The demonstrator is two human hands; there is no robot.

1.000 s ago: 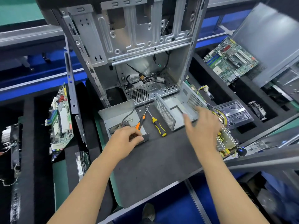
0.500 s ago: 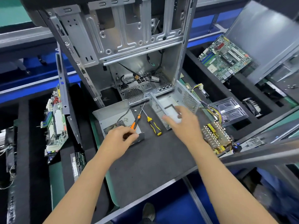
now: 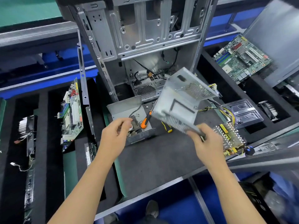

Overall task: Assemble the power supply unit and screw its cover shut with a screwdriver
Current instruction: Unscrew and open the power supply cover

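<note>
Above the dark tabletop (image 3: 153,159), the right hand (image 3: 208,144) clamps its fingers on the tilted metal housing (image 3: 179,101), seemingly to position it, while the left hand (image 3: 114,136) pinches something too small to identify.

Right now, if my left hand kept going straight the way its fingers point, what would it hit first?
Probably the orange-handled screwdriver lying on the metal cover, just beyond the left hand; its fingertips point right and slightly away. Depth is unclear.

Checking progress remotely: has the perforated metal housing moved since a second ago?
Yes. The right hand has lifted the metal housing off the mat, tilted, now above the yellow screwdriver.
</note>
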